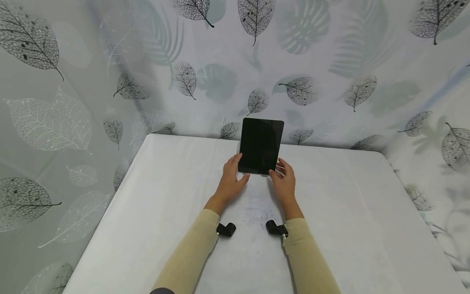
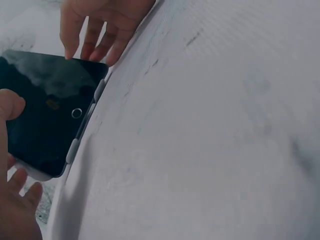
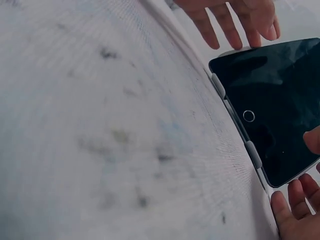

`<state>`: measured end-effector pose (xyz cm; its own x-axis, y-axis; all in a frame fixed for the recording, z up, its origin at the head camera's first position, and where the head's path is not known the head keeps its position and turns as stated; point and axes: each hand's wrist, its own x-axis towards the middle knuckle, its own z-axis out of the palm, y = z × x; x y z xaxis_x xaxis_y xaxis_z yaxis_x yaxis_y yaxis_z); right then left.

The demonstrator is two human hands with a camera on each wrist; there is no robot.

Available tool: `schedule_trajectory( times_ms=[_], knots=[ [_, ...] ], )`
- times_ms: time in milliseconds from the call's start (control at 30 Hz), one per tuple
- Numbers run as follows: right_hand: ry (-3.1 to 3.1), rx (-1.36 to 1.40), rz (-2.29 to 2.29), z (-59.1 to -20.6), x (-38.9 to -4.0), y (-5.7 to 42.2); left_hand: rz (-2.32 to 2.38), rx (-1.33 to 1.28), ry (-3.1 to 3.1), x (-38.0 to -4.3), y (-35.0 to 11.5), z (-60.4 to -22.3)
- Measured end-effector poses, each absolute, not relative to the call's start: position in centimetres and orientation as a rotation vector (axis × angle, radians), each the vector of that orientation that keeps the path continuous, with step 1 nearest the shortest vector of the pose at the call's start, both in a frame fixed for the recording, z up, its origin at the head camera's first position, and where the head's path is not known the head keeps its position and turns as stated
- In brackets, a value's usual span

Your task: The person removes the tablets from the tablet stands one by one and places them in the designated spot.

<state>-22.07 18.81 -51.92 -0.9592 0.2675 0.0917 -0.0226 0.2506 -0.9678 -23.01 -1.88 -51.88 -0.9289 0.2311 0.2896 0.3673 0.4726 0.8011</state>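
Observation:
A black tablet (image 1: pixel 260 145) leans back, propped upright toward the far side of the table. Its lower edge sits in two small pale grey clips (image 3: pixel 254 154), seemingly part of a stand; what supports its back is hidden. My left hand (image 1: pixel 230 179) is at the tablet's left side, fingers spread along the edge and thumb near the bottom. At the lower right corner, my right hand (image 1: pixel 284 182) has its thumb by the front and its loosely spread fingers beside the edge. The screen is dark, with a round home button (image 2: pixel 76 113) near the bottom.
A white cloth (image 1: pixel 330 212) with faint dark and bluish marks covers the table. Leaf-patterned curtains (image 1: pixel 216 85) hang behind it and on both sides. A black wrist camera (image 1: pixel 226 230) sticks out of the left sleeve, another black camera (image 1: pixel 275 227) out of the right.

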Motion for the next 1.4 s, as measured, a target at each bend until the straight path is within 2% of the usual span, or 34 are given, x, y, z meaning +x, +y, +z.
schedule_trajectory(
  times_ms=[300,533,833,1400],
  knots=[
    [-2.23,-0.305,1.694,-52.8,-23.0,18.5,-1.702,-0.283,-2.314,-23.7,0.1,-52.7],
    [-2.083,-0.354,1.644,-53.4,-23.5,17.5,-1.604,-0.001,-2.205,-24.3,1.2,-53.1],
    [-2.057,-0.412,1.669,-53.3,-23.8,17.4,-1.573,0.167,-2.117,-25.0,1.9,-53.4],
    [-2.121,-0.455,1.516,-53.2,-24.0,16.4,-1.619,0.103,-2.076,-24.8,1.7,-54.0]
  ],
)
